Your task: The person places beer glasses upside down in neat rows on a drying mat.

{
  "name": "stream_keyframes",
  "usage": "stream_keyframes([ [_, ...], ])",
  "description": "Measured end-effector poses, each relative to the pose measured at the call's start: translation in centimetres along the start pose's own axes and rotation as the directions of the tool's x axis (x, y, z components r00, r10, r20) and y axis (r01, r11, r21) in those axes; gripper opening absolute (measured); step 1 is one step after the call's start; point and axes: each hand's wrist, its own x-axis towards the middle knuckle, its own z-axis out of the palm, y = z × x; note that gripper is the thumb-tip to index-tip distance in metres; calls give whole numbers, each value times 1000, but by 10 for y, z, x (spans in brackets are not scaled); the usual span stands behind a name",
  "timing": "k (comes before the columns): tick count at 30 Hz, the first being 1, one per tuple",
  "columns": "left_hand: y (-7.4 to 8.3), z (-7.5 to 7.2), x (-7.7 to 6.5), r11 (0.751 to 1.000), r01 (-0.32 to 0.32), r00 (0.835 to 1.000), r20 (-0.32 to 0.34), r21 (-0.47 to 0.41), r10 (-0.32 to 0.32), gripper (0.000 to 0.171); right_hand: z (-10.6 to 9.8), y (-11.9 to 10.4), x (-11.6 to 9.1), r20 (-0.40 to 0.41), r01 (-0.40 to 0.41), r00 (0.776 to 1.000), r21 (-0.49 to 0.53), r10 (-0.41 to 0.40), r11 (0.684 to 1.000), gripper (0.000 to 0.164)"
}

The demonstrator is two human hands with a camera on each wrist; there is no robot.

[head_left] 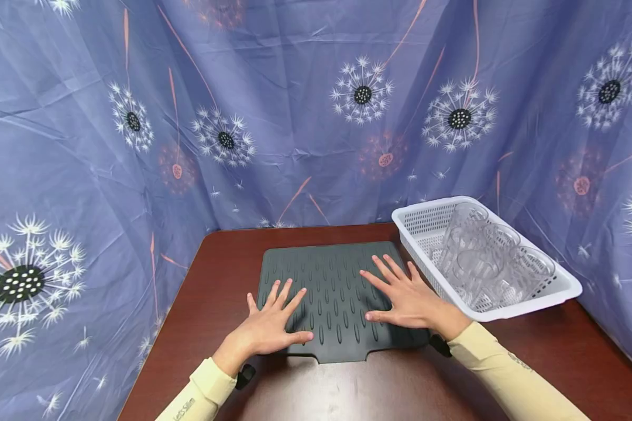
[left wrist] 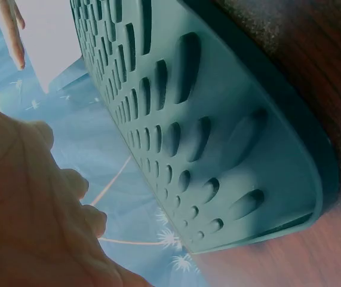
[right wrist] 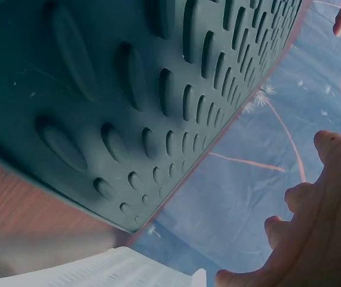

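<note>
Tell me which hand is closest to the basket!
The right hand, over the dark mat near the white basket. The left hand is over the mat's other side, farther away.

Got a dark green mat (left wrist: 224, 101) running from 12 down to 4 o'clock, covered in long ovals. Can see the left hand (left wrist: 33, 197) big at 8, apart from the mat. Also spotting the right hand (left wrist: 11, 36) at 11 beside something white (left wrist: 48, 36), blue curtain (left wrist: 131, 209) at 7, brown table (left wrist: 331, 257) around 4.
</note>
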Motion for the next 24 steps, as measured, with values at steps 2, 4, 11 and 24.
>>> stream_keyframes([
  [2,0,0,1,1000,3,1000,-9,9,-3,95,-1,0,2,1,3,1000,-4,-3,1000,92],
  [4,-1,1,1,1000,-1,1000,-21,15,2,95,-2,0,4,-9,12,1000,-7,-12,1000,92],
  [11,-8,3,1,1000,-24,997,-76,-18,22,90,0,2,9,-147,95,984,-37,-100,995,82],
  [24,-34,9,3,998,-44,960,-277,-39,31,60,-2,7,1,-140,92,986,16,-89,996,58],
])
